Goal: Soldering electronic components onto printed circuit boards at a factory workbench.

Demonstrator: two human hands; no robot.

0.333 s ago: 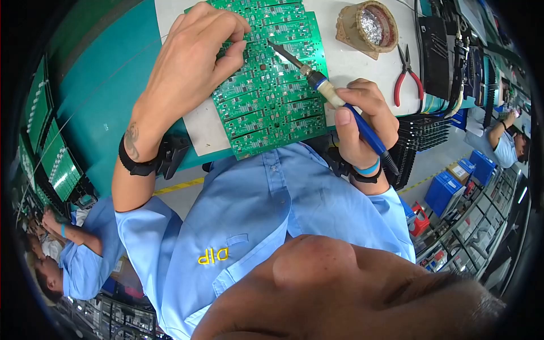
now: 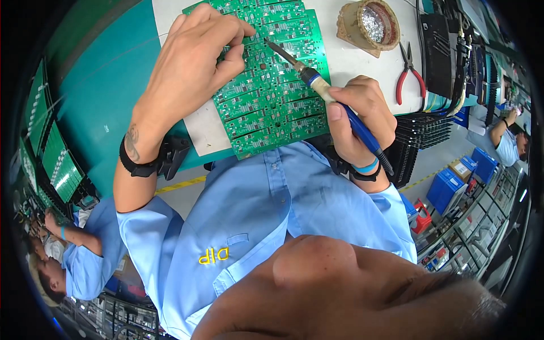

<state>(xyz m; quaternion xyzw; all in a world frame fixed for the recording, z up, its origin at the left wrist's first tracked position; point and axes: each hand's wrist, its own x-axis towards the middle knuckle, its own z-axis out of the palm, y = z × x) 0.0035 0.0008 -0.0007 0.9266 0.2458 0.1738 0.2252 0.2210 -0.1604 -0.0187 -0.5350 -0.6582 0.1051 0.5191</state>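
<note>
A panel of green circuit boards (image 2: pixel 277 122), dense with small components, lies on the bench in front of me. My right hand (image 2: pixel 362 116) grips a soldering iron (image 2: pixel 317 85) with a blue handle, and its tip points up and left at the panel's upper middle. Over the panel's upper left, my left hand (image 2: pixel 195 59) is curled, index finger and thumb close to the iron's tip. What the left fingers hold, if anything, is too small or hidden to name. A thin wire-like line (image 2: pixel 141 48) runs leftward from near that hand.
Right of the panel stands a round tip-cleaning pot (image 2: pixel 371 27) with silvery shavings. Red-handled pliers (image 2: pixel 409 76) lie beside it. Black racks (image 2: pixel 422 133) stand at the bench's right edge. More green boards (image 2: pixel 62 170) are racked at far left, where a co-worker's arm (image 2: pixel 79 241) shows.
The soldering iron and my right hand have shifted slightly left and up. My left index finger reaches a little farther right over the panel.
</note>
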